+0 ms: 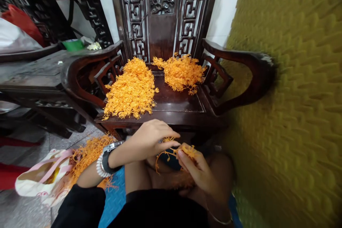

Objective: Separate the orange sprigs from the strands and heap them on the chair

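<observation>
Currently, head view only. I am sitting in front of a dark carved wooden chair (173, 105) and working a small orange tangle of strands (175, 149) over my lap, just below the seat's front edge. My left hand (149, 140) is closing its fingertips on the near end of the tangle, pinching it. My right hand (196, 171) is gripping the other end between thumb and fingers, palm turned upward.

Two sorted heaps are lying on the seat: a large left pile (130, 91) reaching the front edge, and a smaller right pile (181, 72) near the backrest. More orange material is spilling from a cloth bag (45, 178) on the floor at my left.

Risk, as I judge it: the thin strands look brittle, so pulling the two hands apart too hard could snap them; loose bits could drop between my knees. The left pile is sitting close to the edge and a nudge might tip some off.

Writing: none legible. The bag shows a pink pattern only; my wristwatch (107, 158) face is unreadable.
</observation>
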`<state>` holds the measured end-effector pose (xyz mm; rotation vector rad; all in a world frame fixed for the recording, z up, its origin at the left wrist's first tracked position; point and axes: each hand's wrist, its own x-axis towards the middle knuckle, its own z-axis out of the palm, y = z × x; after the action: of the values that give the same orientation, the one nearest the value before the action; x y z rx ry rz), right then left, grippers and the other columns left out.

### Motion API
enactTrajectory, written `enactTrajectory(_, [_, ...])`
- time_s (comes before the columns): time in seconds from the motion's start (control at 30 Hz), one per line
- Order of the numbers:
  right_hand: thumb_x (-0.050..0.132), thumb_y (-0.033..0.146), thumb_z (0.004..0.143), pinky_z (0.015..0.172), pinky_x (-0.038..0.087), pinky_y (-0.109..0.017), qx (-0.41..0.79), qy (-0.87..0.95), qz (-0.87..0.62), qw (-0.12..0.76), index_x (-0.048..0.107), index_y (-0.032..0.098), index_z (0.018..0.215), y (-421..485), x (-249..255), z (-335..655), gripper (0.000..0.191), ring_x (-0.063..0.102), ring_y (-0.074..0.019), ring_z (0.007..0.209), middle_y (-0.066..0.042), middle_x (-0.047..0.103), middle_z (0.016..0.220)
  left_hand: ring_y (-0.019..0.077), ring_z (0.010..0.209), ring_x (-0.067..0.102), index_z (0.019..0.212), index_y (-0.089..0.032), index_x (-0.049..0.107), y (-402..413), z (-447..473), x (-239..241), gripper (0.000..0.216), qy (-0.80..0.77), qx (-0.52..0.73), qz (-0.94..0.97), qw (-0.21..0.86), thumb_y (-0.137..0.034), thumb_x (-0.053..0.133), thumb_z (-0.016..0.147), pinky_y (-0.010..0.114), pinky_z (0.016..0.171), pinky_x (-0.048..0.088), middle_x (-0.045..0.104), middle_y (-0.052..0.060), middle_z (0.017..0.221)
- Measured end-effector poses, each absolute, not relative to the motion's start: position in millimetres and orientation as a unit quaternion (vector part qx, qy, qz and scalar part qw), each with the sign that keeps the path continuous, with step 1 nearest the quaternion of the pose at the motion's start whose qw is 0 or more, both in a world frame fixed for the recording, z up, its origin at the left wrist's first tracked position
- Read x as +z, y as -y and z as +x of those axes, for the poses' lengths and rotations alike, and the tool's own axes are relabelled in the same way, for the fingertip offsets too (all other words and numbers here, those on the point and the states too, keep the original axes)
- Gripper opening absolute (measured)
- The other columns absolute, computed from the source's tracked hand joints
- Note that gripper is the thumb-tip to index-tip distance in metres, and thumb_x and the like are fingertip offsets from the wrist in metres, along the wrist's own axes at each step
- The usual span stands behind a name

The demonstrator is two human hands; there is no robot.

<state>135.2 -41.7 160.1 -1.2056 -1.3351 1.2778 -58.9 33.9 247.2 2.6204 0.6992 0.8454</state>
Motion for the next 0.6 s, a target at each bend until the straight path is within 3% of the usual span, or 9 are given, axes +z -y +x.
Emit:
enactTrajectory(0.17, [0.055,0.054,0.086,0.073,0.048,-0.029,0.465,0.564,-0.531,0.429,0.063,0.018,0.099,52.3,169.7,134.4,0.039,0.059,-0.0198,0.084,-0.008,0.063,0.091,0.0117,0.074,0.064,0.100,-0.018,0.071,-25.5,-73.2,237.9,0.016,-0.313,0.446,0.828,0.134,-0.020,0.059,0.089,0.027,0.069,0.050,0.072,0.000,0.088])
enactTrajectory(0.3, [0.049,0.045,0.092,0.074,0.046,-0.026,0.467,0.624,-0.466,0.419,0.065,0.021,0.093,63.2,179.6,115.1,0.029,0.059,-0.0167,0.078,-0.004,0.063,0.082,0.0113,0.080,0.065,0.090,-0.016,0.072,-24.0,-73.1,230.9,0.013,-0.352,0.555,0.738,0.153,-0.014,0.060,0.087,0.026,0.078,0.054,0.072,0.001,0.084])
enactTrajectory(0.4, [0.048,0.046,0.092,0.068,0.044,-0.025,0.503,0.593,-0.459,0.431,0.062,0.019,0.084,74.9,173.7,104.3,0.032,0.054,-0.0139,0.068,-0.003,0.057,0.071,0.0110,0.074,0.066,0.087,-0.015,0.071,-47.8,-86.4,226.0,0.015,-0.407,0.661,0.620,0.112,-0.021,0.057,0.090,0.029,0.079,0.054,0.071,0.001,0.080])
enactTrajectory(0.5, [0.052,0.053,0.088,0.066,0.043,-0.026,0.579,0.503,-0.484,0.421,0.059,0.017,0.079,82.2,160.7,105.5,0.038,0.051,-0.0136,0.067,-0.003,0.053,0.071,0.0113,0.068,0.064,0.095,-0.012,0.068,-95.6,-123.9,229.5,0.029,-0.445,0.762,0.466,0.068,-0.036,0.051,0.093,0.028,0.067,0.054,0.069,0.004,0.083])
enactTrajectory(0.6, [0.057,0.061,0.081,0.056,0.037,-0.024,0.610,0.428,-0.510,0.430,0.057,0.017,0.076,75.4,155.3,112.3,0.044,0.041,-0.0114,0.059,-0.001,0.046,0.064,0.0120,0.061,0.058,0.100,-0.011,0.063,-149.9,-157.6,234.7,0.040,-0.546,0.661,0.515,0.002,-0.043,0.040,0.097,0.028,0.061,0.049,0.063,0.005,0.077])
